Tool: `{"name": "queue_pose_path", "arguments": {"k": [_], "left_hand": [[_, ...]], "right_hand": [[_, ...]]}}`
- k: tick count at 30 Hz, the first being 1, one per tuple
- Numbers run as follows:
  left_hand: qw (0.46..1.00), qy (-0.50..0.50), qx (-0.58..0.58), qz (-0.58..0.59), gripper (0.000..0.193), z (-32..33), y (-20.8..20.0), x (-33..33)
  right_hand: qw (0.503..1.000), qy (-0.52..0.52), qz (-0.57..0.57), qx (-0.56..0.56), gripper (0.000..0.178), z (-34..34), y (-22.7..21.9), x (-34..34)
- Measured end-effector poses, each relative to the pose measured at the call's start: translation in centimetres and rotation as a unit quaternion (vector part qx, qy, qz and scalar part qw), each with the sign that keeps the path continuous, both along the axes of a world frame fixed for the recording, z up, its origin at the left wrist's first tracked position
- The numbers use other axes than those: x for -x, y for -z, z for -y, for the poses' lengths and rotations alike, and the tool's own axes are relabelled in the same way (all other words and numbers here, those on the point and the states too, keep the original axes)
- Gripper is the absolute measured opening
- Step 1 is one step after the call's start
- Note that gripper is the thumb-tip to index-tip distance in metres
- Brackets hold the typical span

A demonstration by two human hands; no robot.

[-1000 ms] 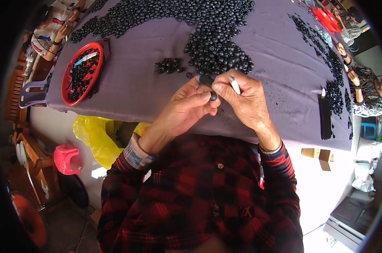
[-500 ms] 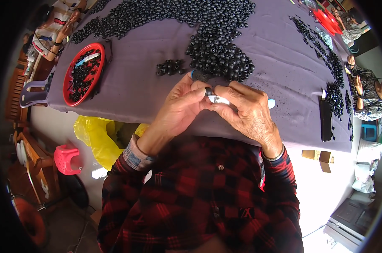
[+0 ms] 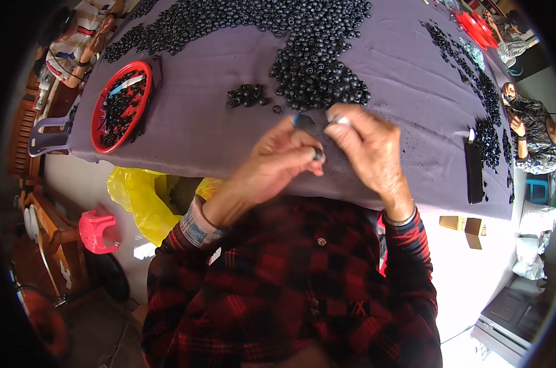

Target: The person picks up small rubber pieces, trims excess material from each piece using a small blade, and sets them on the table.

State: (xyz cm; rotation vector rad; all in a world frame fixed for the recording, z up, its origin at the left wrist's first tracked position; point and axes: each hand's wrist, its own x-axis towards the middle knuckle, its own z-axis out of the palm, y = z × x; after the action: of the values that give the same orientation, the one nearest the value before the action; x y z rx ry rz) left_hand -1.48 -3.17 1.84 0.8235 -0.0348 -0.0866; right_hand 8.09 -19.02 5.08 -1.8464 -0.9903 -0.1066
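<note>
One black bead (image 3: 318,154), being round, is risking slipping from the left hand (image 3: 279,157) pinching it, the right hand (image 3: 376,147) gripping a blurred whitish tool (image 3: 341,121).

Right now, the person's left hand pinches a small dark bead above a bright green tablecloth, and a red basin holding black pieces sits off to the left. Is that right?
Not quite: the tablecloth is muted purple, not bright green, as the head view shows. The left hand does pinch a small dark bead above it, and the red basin sits off to the left.
</note>
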Motion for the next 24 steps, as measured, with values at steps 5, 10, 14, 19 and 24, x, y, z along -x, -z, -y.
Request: {"name": "queue_pose_path", "arguments": {"k": [5,10,14,19,24], "left_hand": [[0.999,-0.016,0.027,0.017,0.031,-1.0,-0.2,-0.6],[0.998,0.001,0.054,0.028,0.029,-0.8,1.4,-0.6],[0.998,0.047,0.048,-0.002,0.029,-0.6,0.9,-0.6],[0.99,0.114,0.079,-0.019,0.033,-0.8,1.8,0.1],[0.982,0.041,-0.171,-0.07,0.034,-1.9,2.7,-0.5]], "right_hand": [[0.995,-0.034,-0.097,-0.011,0.018,1.6,-1.5,-0.8],[0.992,-0.105,-0.071,0.003,0.029,0.7,-1.5,0.1],[0.974,-0.17,-0.149,-0.023,0.013,-0.1,0.1,1.4],[0.931,-0.197,-0.303,-0.046,0.012,-0.1,0.7,1.5],[0.982,0.014,-0.134,0.129,0.015,0.1,1.1,-1.1]]}}
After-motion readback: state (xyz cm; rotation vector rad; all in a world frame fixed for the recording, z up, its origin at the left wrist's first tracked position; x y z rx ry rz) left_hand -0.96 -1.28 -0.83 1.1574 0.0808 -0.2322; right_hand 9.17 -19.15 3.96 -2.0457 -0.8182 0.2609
